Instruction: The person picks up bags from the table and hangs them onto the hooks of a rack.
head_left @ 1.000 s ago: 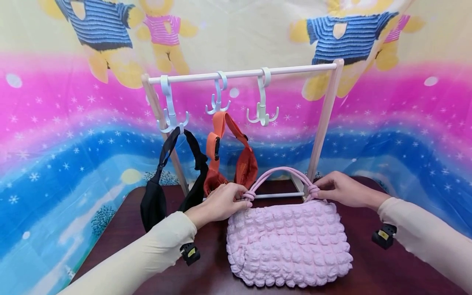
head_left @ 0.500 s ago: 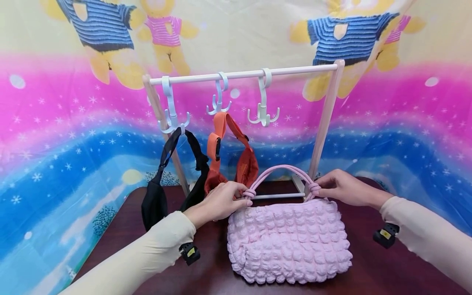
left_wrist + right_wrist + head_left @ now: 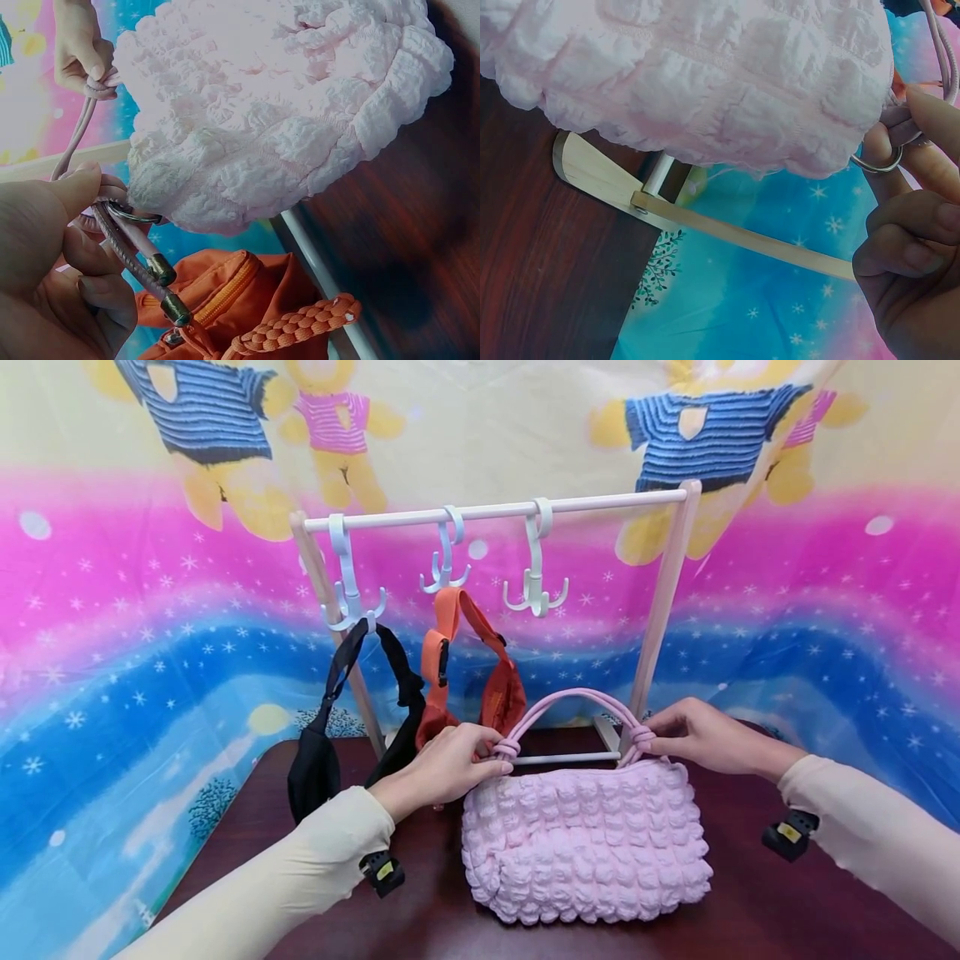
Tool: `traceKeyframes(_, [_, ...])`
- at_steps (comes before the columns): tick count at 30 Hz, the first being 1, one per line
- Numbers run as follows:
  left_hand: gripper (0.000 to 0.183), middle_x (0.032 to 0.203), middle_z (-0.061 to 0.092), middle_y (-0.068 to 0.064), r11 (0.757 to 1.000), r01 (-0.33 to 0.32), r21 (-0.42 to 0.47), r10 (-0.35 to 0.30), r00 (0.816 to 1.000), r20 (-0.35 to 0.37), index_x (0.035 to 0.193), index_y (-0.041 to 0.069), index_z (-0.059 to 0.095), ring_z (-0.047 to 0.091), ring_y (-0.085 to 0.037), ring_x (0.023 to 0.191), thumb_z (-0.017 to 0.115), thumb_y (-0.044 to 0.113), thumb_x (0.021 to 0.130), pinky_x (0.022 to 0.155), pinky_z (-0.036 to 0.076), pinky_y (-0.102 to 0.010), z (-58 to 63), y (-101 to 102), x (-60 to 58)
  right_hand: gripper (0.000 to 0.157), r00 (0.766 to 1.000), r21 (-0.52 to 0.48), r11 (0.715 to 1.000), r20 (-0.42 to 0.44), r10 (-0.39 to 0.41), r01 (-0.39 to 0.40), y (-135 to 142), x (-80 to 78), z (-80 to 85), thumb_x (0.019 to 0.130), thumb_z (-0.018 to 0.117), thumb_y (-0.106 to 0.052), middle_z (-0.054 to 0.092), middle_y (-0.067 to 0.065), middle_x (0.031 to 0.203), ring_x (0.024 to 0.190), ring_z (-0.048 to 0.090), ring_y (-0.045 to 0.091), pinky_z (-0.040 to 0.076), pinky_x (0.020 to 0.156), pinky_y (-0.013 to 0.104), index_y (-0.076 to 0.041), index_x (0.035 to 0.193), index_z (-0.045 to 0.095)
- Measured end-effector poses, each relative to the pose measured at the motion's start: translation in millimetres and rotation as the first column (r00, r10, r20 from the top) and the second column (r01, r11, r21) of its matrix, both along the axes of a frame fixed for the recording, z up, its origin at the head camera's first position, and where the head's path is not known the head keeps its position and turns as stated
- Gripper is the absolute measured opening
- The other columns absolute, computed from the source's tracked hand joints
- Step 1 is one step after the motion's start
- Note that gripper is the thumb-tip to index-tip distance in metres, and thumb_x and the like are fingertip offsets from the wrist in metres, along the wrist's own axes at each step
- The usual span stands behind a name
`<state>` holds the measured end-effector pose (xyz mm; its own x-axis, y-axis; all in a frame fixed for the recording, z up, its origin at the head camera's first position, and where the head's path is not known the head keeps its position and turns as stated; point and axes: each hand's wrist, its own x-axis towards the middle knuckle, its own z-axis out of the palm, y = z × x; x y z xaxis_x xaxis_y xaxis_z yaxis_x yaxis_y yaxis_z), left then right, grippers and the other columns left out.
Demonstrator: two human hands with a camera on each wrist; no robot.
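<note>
A pink puffy quilted handbag (image 3: 588, 847) with a corded handle (image 3: 577, 693) is in front of the rack in the head view. My left hand (image 3: 446, 764) pinches the knot at the handle's left end; the left wrist view shows metal-tipped cord ends (image 3: 159, 268) hanging below those fingers. The knot at the right end is between the thumb and fingers of my right hand (image 3: 701, 735). Near that knot a metal ring (image 3: 877, 161) shows in the right wrist view. The handle arches up between both hands.
A wooden rack (image 3: 663, 602) stands on the dark red table (image 3: 420, 902). Three multi-prong hooks hang from its bar, including a pale green hook (image 3: 536, 560) at right. A black bag (image 3: 315, 768) and an orange waist bag (image 3: 501, 693) hang from the other two.
The pink handbag has risen slightly, its lower edge now higher in the head view. Both hands have moved up a little with it and keep their grip on the knots.
</note>
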<state>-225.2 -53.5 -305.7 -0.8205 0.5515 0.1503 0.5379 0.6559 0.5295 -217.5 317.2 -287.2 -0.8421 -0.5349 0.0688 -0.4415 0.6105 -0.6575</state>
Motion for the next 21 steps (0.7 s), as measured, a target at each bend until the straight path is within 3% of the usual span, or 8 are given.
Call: traceKeyframes(21, [0.026,0.093,0.072,0.004,0.999,-0.014,0.029,0.014,1.0,-0.02,0.118,0.025,0.074,0.063,-0.005,0.077,0.075,0.031,0.092,0.063,0.05,-0.026,11.5,-3,-1.9,0.022,0.997,-0.01,1.0,-0.075,-0.003,0.002,-2,-0.5,9.9,0.099,0.066,-0.015,0.078,0.008,0.104,0.087,0.068,0.0,0.057,0.069,0.026,-0.003,0.115,0.075])
